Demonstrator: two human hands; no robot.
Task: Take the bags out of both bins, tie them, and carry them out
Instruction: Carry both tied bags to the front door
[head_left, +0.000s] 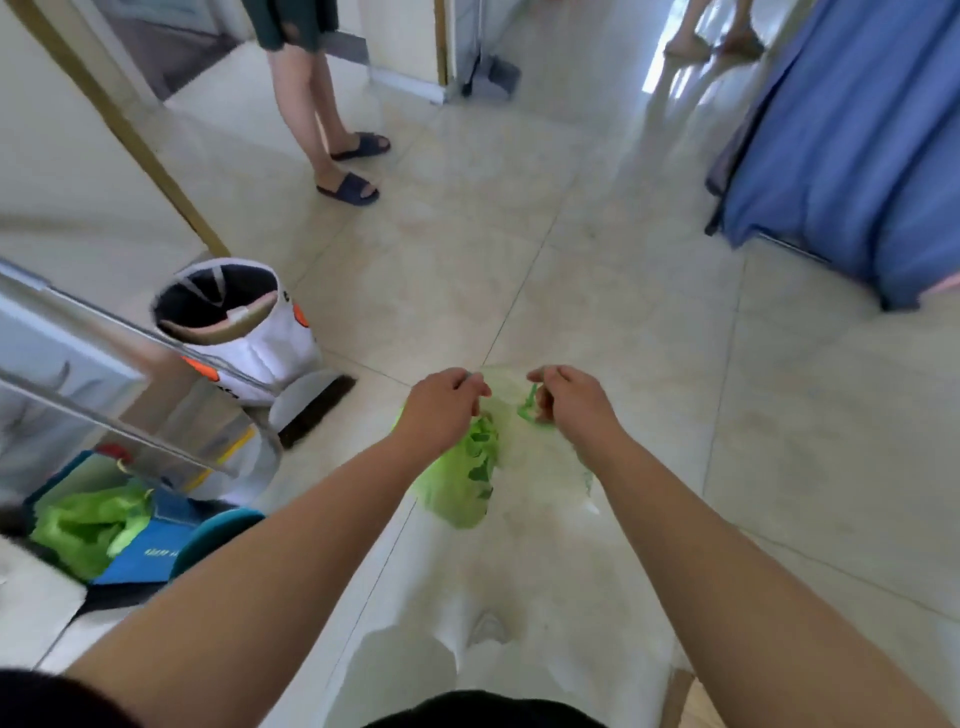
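A thin green bin bag (462, 478) hangs in front of me above the tiled floor, its upper part pale and see-through. My left hand (441, 405) pinches the bag's top edge on the left. My right hand (566, 397) pinches a green strip of the bag's top on the right. The two hands are level and a short way apart. A white bin (270, 343) with a dark inside stands on the floor to the left, near the wall. A second green bag (88, 530) lies at the lower left on a blue container.
A person in dark slippers (353, 171) stands ahead on the left by a doorway. Another person's feet (711, 47) show at the top right. A blue bedcover (852, 156) hangs on the right. A metal rack (119, 395) fills the left. Open tiled floor lies ahead.
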